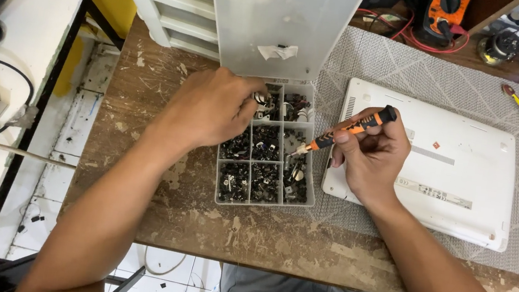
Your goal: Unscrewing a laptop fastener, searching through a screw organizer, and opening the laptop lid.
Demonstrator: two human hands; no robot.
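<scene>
Two hands at a compartmented parts box (264, 201), lid raised, near the worn table's (156, 127) front edge. Left hand (208, 108) reaches into a back compartment, fingers pinched; contents unclear. Right hand (370, 156) grips an orange-black screwdriver (347, 130), tip over the right-hand compartments. White laptop (461, 171) lies underside-up just beside, on a grey mat (413, 72).

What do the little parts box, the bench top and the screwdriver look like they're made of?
The parts box looks like translucent frosted plastic, since its raised lid lets light through. The bench top seems to be worn, unfinished wood, scratched and blotched pale. The screwdriver in the right hand has an orange and black handle, probably plastic or rubber.
</scene>
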